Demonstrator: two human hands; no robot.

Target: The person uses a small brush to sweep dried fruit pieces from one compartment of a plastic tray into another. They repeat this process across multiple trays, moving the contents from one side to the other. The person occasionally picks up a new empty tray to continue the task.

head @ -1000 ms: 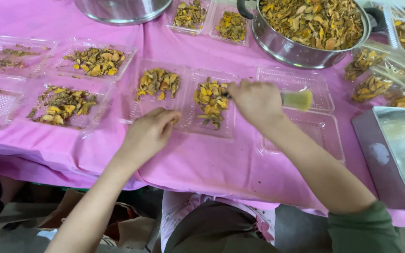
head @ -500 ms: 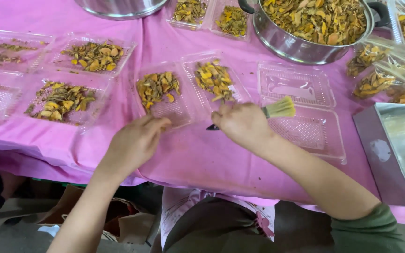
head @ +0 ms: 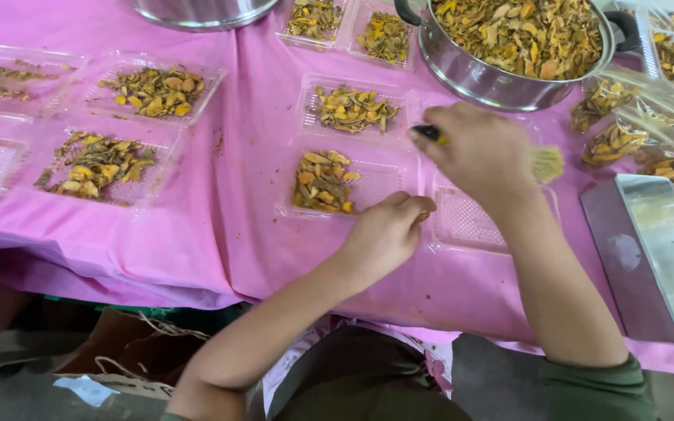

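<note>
Clear trays (head: 345, 183) hold yellow dried slices (head: 323, 181).

I see many clear plastic boxes on the pink cloth. My left hand (head: 388, 232) touches the clear box with yellow-brown pieces (head: 345, 183). An empty clear box (head: 470, 222) sits beside it. Filled clear bags (head: 626, 136) lie at right.
</note>
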